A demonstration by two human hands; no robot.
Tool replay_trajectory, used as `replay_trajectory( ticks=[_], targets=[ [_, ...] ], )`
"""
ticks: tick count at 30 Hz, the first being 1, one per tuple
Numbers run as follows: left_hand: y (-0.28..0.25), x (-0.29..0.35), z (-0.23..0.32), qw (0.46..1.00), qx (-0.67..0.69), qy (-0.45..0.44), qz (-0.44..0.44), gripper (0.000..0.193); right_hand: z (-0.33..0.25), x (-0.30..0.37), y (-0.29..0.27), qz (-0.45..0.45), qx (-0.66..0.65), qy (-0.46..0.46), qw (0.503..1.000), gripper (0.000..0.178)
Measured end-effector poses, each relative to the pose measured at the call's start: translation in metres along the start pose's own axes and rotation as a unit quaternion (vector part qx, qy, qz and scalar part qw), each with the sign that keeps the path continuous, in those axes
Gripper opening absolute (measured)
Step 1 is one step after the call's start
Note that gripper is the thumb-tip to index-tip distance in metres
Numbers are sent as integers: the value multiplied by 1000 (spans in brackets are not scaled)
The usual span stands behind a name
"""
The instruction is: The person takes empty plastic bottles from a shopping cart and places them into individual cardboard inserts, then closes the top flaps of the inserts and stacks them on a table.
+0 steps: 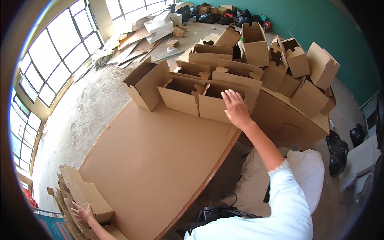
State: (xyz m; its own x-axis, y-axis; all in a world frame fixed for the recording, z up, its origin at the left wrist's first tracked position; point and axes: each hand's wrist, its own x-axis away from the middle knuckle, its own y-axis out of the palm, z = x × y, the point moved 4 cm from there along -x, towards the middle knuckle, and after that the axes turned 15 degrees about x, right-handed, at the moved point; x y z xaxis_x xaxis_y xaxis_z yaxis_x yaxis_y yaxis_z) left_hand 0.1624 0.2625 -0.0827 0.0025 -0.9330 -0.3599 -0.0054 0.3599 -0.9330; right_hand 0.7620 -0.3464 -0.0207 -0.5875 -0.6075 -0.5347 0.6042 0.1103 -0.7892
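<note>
My right hand reaches out to the far end of the cardboard-covered table. Its fingers are stretched out, at the front wall of an open brown cardboard box; whether they press on it I cannot tell. Down at the near left, my left hand lies with spread fingers against a stack of flattened cardboard boxes. A partly folded carton rests beside that hand on the table corner. Another open box stands upright just left of the one by my right hand.
A taller open box stands at the table's far left. Several boxes pile up on a large carton to the right. White fabric lies right of the table edge. Cardboard sheets and black bags are farther off.
</note>
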Motion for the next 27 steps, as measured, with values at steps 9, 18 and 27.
replay_trajectory(
  ticks=[9, 18, 27],
  targets=[
    [-144, 163, 14, 914, 347, 208, 4, 52, -76, 18, -28, -170, -156, -167, 959, 11],
    [-166, 323, -12, 861, 454, 178, -141, 42, -309, 77, -128, -111, -387, -411, 818, 9],
    [-165, 505, -244, 893, 407, -190, 3, 36, -444, 126, -212, -101, -344, -560, 747, 12]
  ],
)
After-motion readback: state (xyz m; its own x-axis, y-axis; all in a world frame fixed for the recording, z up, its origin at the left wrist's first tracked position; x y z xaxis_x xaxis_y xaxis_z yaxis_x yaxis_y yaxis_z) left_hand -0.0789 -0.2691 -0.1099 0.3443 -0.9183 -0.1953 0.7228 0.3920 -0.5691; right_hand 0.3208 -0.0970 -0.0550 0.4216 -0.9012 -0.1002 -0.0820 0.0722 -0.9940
